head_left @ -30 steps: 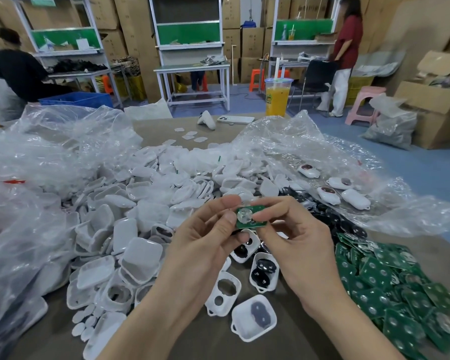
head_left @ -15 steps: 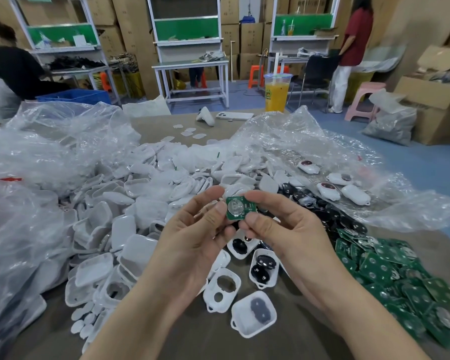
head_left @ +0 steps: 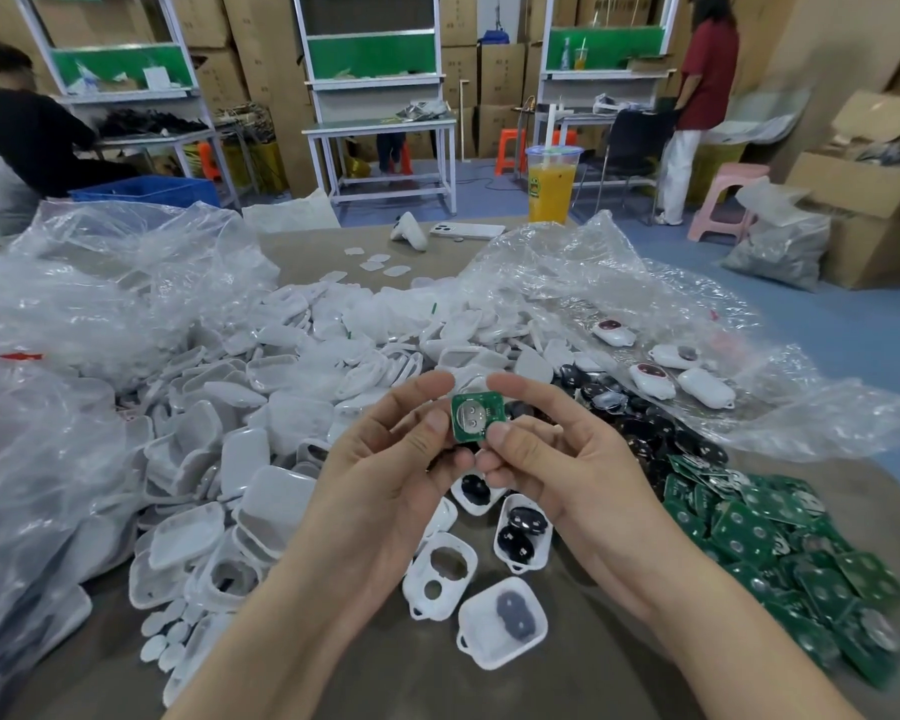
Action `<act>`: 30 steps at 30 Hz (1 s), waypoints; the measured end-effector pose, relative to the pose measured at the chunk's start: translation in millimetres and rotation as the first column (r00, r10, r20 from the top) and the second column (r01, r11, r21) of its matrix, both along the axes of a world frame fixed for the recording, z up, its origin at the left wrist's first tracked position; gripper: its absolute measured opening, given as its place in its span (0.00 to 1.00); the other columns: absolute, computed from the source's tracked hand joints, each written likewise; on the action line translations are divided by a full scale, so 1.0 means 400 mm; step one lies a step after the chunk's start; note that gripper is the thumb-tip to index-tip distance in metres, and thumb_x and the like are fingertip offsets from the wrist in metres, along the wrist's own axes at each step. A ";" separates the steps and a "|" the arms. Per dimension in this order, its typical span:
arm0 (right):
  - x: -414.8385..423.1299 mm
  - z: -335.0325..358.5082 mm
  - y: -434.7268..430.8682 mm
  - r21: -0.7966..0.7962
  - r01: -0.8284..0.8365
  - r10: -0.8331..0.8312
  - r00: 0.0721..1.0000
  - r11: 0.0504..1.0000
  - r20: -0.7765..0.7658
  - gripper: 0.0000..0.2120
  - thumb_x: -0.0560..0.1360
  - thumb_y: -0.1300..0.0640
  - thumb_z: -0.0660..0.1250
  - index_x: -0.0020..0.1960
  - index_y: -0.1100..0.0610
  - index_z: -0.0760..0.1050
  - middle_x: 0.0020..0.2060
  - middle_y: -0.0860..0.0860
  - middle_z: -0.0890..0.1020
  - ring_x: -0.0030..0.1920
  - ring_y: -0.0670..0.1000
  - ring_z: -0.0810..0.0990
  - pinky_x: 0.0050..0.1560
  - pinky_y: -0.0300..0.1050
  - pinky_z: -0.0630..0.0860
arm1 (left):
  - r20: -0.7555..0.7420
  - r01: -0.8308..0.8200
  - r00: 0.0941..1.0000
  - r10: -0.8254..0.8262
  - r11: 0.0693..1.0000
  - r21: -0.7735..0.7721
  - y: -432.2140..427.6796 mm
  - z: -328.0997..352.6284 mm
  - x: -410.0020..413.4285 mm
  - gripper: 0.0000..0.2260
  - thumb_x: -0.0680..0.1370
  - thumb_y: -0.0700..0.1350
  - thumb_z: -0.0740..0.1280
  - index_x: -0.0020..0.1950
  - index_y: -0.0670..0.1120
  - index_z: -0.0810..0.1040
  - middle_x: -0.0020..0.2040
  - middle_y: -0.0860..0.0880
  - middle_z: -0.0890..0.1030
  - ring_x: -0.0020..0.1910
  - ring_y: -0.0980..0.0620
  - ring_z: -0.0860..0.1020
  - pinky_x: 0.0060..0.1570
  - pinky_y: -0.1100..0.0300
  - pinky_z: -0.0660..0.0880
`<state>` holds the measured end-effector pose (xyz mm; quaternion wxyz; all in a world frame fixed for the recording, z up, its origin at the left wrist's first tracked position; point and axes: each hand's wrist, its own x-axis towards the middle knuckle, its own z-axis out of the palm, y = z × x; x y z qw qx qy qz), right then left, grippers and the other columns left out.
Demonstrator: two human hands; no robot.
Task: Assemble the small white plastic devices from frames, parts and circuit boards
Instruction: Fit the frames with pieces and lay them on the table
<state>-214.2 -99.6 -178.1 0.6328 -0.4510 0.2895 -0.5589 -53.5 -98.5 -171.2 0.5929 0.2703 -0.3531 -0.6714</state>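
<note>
While thumbs (head_left: 434, 427) are hiding lower corners, I am pinching green circuit board (head_left: 475, 419) between left hand (head_left: 385, 475) and right hand (head_left: 567, 470); round silver disc (head_left: 473, 417) facing camera.

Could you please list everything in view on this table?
circuit board: one, green with a silver disc, held up at centre
loose circuit boards: many, green, heaped at right
shells: many, white, heaped left and centre
frames: a few, white, near edge, some holding black parts
button pads: many, black, right of centre
plastic bags: at least two, clear, left and right
finished devices: four, white, on the right bag
drink cup: one, orange, far edge
phone: one, white, far edge
left hand: one, fingers pinching the board's left edge
right hand: one, fingers pinching its right edge
</note>
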 end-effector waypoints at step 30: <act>-0.005 0.007 0.002 0.023 0.004 -0.004 1.000 1.000 -0.006 0.20 0.64 0.59 0.77 0.56 0.56 0.82 0.37 0.55 0.84 0.39 0.52 0.85 0.41 0.39 0.81 | -0.063 0.027 0.998 -0.022 0.997 0.072 -0.004 0.005 0.001 0.11 0.72 0.35 0.68 0.49 0.44 0.88 0.49 0.40 0.83 0.45 0.48 0.84 0.44 0.60 0.81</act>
